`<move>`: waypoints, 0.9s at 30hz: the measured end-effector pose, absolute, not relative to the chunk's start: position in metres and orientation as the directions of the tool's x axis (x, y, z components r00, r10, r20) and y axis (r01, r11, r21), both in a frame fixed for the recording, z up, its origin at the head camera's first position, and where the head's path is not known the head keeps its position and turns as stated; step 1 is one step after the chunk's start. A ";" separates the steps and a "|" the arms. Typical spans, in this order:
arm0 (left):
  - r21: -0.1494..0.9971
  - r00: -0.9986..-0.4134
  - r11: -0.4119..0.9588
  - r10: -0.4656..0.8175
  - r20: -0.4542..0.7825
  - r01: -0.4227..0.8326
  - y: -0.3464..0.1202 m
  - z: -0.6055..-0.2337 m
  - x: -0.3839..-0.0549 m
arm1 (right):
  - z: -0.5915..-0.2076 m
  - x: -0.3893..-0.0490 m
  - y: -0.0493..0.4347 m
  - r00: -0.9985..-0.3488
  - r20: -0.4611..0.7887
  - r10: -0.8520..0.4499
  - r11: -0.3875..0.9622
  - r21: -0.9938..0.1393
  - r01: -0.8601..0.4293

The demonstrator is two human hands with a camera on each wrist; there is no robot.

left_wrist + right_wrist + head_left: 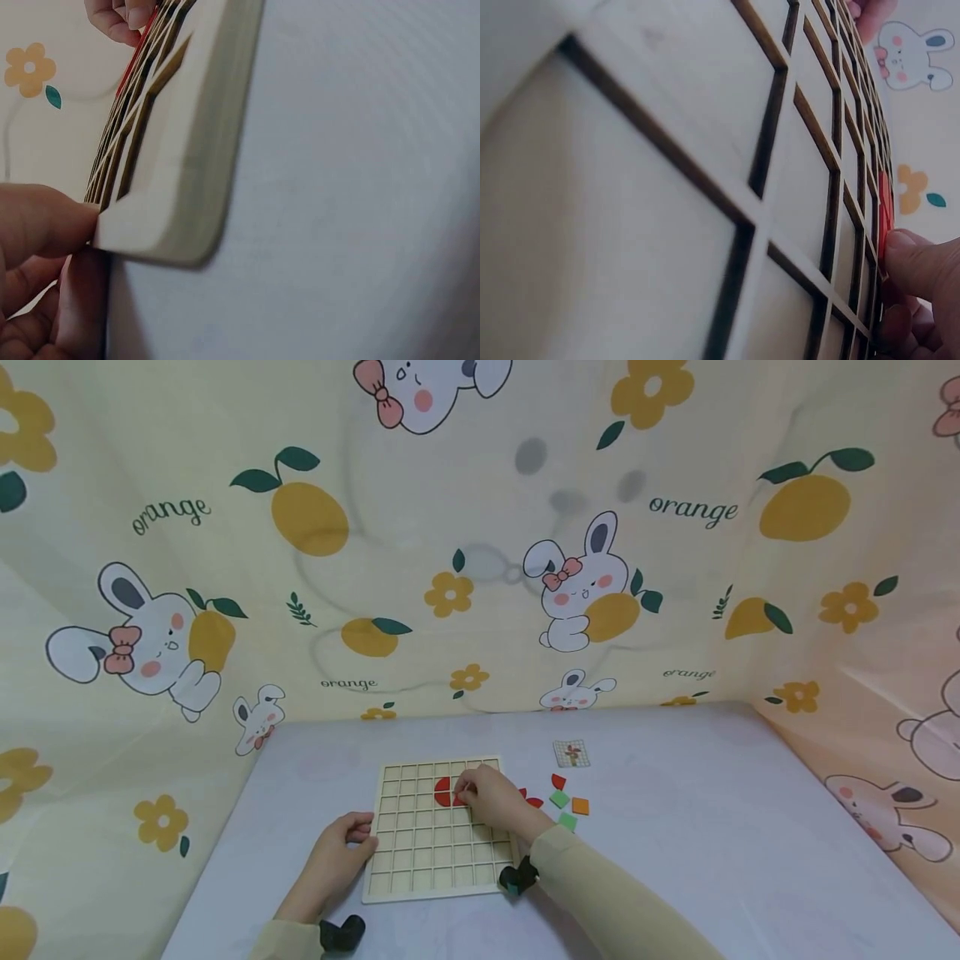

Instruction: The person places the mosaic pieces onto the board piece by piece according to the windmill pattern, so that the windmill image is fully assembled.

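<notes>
2 hands at a pale grid board [405, 883], which lies flat on the tabletop [712, 827], nearer its left edge than its right. Left hand [337, 858] grips the board's left edge, thumb and fingers at the rim. Right hand [489, 797] pinches a red piece [458, 799] at the board's far half; exact seating hidden by the fingers. 2 red quarter-rounds [442, 799] sit in cells just left of it. Loose, beside the board's right edge: at least 3 red wedges [558, 782], 2 green squares [559, 798], 1 orange square [581, 806]. Patterned card [572, 753]: near the tabletop's far edge.
</notes>
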State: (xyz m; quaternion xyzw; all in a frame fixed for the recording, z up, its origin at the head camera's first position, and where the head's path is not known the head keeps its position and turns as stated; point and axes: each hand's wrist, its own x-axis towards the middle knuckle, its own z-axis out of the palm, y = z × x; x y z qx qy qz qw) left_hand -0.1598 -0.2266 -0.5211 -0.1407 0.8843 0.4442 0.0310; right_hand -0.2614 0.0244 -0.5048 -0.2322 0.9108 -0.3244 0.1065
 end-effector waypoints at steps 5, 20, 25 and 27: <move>0.779 -0.961 0.566 -0.217 -0.172 -0.268 -0.225 -0.520 -0.161 | -0.504 -0.260 0.025 -0.891 -0.062 -0.451 0.687 -0.660 -0.302; 0.770 -0.963 0.581 -0.210 -0.170 -0.263 -0.227 -0.520 -0.157 | -0.497 -0.259 0.084 -0.945 -0.007 -0.327 0.665 -0.712 -0.225; 0.780 -0.968 0.576 -0.193 -0.162 -0.246 -0.226 -0.520 -0.157 | -0.495 -0.259 0.120 -0.970 -0.031 -0.243 0.693 -0.705 -0.151; 0.778 -0.966 0.575 -0.197 -0.168 -0.253 -0.225 -0.520 -0.158 | -0.496 -0.257 0.130 -0.973 -0.043 -0.226 0.702 -0.699 -0.133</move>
